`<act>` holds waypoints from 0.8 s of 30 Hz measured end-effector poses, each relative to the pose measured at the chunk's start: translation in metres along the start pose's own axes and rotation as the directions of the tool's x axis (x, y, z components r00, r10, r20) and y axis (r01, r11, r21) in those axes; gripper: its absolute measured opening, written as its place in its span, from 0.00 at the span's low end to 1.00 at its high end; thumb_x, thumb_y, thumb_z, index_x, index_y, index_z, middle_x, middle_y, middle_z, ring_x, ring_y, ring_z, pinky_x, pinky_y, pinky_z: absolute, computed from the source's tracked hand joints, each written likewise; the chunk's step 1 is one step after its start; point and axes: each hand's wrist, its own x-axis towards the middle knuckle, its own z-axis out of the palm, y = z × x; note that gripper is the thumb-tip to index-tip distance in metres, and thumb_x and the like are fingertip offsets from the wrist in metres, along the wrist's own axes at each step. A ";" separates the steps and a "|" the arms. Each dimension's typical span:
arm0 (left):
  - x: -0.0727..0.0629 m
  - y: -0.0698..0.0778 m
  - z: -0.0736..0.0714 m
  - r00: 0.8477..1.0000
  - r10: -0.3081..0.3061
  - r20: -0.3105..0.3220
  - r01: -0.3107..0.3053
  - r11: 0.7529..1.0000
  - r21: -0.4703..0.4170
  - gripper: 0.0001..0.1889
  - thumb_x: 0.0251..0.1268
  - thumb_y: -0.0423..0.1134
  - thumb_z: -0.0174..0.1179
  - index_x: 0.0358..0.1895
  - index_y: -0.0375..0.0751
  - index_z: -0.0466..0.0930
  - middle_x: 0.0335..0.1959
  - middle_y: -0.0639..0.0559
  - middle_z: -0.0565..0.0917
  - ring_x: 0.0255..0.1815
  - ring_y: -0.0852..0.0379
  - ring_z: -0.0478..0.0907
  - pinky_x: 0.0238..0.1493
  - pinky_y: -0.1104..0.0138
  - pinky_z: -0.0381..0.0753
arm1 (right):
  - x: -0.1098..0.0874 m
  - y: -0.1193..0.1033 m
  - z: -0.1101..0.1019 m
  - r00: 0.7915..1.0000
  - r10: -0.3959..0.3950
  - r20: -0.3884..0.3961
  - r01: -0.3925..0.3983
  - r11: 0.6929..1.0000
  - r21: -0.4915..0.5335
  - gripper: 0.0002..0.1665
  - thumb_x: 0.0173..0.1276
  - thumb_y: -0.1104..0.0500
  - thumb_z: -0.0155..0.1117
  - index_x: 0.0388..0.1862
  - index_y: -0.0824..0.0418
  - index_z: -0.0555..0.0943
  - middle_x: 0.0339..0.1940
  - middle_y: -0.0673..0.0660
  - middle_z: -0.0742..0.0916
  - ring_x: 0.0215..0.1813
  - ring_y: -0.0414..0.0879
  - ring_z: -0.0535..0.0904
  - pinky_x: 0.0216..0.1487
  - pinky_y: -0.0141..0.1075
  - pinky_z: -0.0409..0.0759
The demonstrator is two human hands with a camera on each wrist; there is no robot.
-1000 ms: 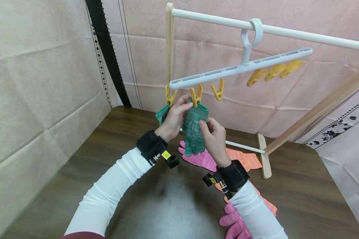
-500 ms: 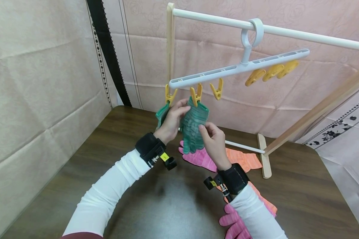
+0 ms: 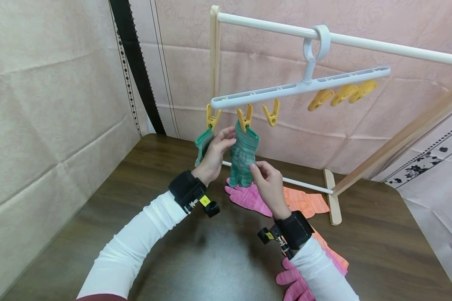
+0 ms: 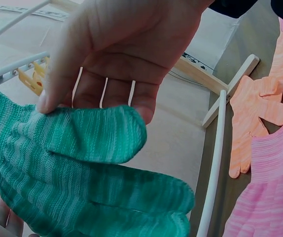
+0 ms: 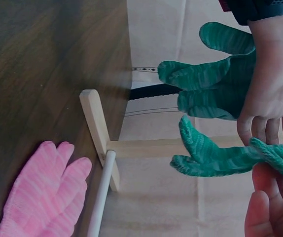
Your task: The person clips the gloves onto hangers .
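A green knit glove (image 3: 244, 152) hangs by its cuff from a yellow clothespin (image 3: 245, 118) under the pale blue hanger (image 3: 256, 95). My right hand (image 3: 269, 186) pinches its side edge below the middle, thumb in front. In the left wrist view the right thumb lies on the glove's (image 4: 57, 182) edge. My left hand (image 3: 212, 154) is at the opposite edge near the cuff, fingers extended, fingertips right at the knit. Behind the left hand a second green glove (image 3: 202, 145) hangs from the leftmost clothespin (image 3: 212, 117); its fingers show in the right wrist view.
The hanger hooks over a white rail (image 3: 267, 25) on a wooden stand. A spare clothespin (image 3: 272, 113) hangs beside the gloves, with several more (image 3: 342, 95) at the hanger's right. Pink (image 3: 248, 198) and orange gloves (image 3: 309, 201) lie on the brown table (image 3: 196, 259) below.
My right hand has slid a little down the glove's edge. The left fingers have come away from the clothespin and moved slightly lower. The glove has swung and looks narrower.
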 end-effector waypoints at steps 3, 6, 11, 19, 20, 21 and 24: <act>0.000 -0.002 -0.001 1.000 0.002 0.000 -0.002 1.000 0.002 0.22 0.62 0.34 0.43 0.61 0.36 0.59 0.59 0.42 0.64 0.62 0.50 0.58 0.65 0.54 0.48 | -0.002 0.006 0.000 1.000 -0.004 0.002 0.004 1.000 -0.006 0.14 0.66 0.57 0.52 0.39 0.67 0.78 0.24 0.62 0.79 0.25 0.43 0.71 0.28 0.27 0.72; -0.001 -0.003 -0.002 1.000 0.001 0.006 -0.001 1.000 0.005 0.22 0.63 0.34 0.42 0.61 0.36 0.59 0.62 0.42 0.62 0.63 0.50 0.57 0.65 0.54 0.48 | -0.003 0.007 -0.001 1.000 0.022 0.015 -0.022 1.000 -0.006 0.15 0.66 0.55 0.52 0.40 0.67 0.78 0.26 0.62 0.80 0.27 0.48 0.75 0.30 0.28 0.74; -0.004 -0.003 -0.003 1.000 -0.001 0.017 0.001 1.000 0.017 0.21 0.64 0.33 0.41 0.61 0.37 0.58 0.64 0.44 0.62 0.65 0.51 0.56 0.65 0.55 0.48 | -0.005 0.009 -0.001 0.997 0.053 0.052 -0.054 0.999 0.007 0.16 0.66 0.54 0.51 0.40 0.66 0.77 0.31 0.63 0.82 0.32 0.56 0.79 0.37 0.39 0.79; -0.008 -0.005 -0.006 0.999 0.007 0.036 -0.008 1.000 0.023 0.23 0.63 0.34 0.42 0.62 0.36 0.58 0.64 0.44 0.61 0.66 0.51 0.55 0.66 0.55 0.47 | -0.009 -0.002 -0.002 0.993 0.101 0.067 -0.100 0.995 -0.010 0.14 0.66 0.59 0.51 0.40 0.68 0.78 0.32 0.65 0.83 0.27 0.36 0.78 0.38 0.42 0.79; -0.009 -0.005 -0.006 0.999 0.008 0.038 -0.009 1.000 0.027 0.23 0.63 0.34 0.42 0.62 0.36 0.58 0.64 0.44 0.61 0.66 0.51 0.54 0.66 0.55 0.47 | -0.009 -0.002 -0.002 0.992 0.105 0.069 -0.105 0.994 -0.006 0.14 0.66 0.59 0.51 0.40 0.69 0.78 0.33 0.67 0.83 0.27 0.37 0.78 0.38 0.43 0.79; -0.009 -0.005 -0.006 0.999 0.008 0.039 -0.009 1.000 0.030 0.23 0.63 0.35 0.42 0.62 0.36 0.58 0.65 0.45 0.61 0.66 0.51 0.54 0.66 0.55 0.47 | -0.009 -0.002 -0.002 0.992 0.105 0.069 -0.105 0.994 -0.007 0.14 0.66 0.60 0.51 0.39 0.69 0.78 0.33 0.67 0.83 0.26 0.37 0.78 0.38 0.43 0.79; -0.012 -0.007 -0.008 0.999 0.008 0.040 -0.009 0.999 0.037 0.23 0.63 0.35 0.42 0.62 0.36 0.58 0.65 0.45 0.60 0.67 0.51 0.53 0.66 0.54 0.46 | -0.010 0.006 -0.002 0.991 0.108 0.077 -0.107 0.994 -0.016 0.14 0.66 0.58 0.51 0.39 0.68 0.78 0.33 0.66 0.83 0.27 0.37 0.79 0.37 0.39 0.79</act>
